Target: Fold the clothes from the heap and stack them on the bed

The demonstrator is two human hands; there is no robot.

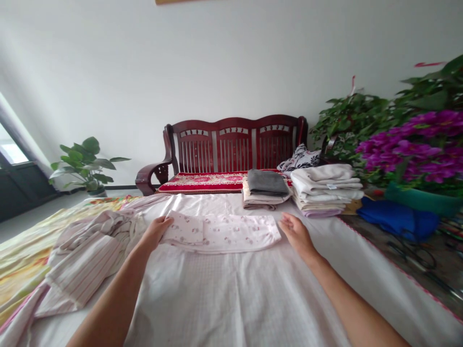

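Observation:
A folded white garment (231,233) with small printed figures lies flat on the white cloth in front of me. Its left part is doubled over, making a thicker layer there. My left hand (159,229) pinches the garment's left edge between thumb and fingers. Just beyond the right end, my right hand (294,233) hovers with its fingers loosely bent, a small gap between it and the fabric. Whether the garment is trousers or a top cannot be made out.
Crumpled striped clothes (87,255) lie at left. Farther back are a grey-topped folded pile (265,188) and a taller white pile (325,190). The white cloth (231,294) covers the surface. A wooden bench (235,144), purple flowers (415,144) and blue fabric (398,217) stand beyond.

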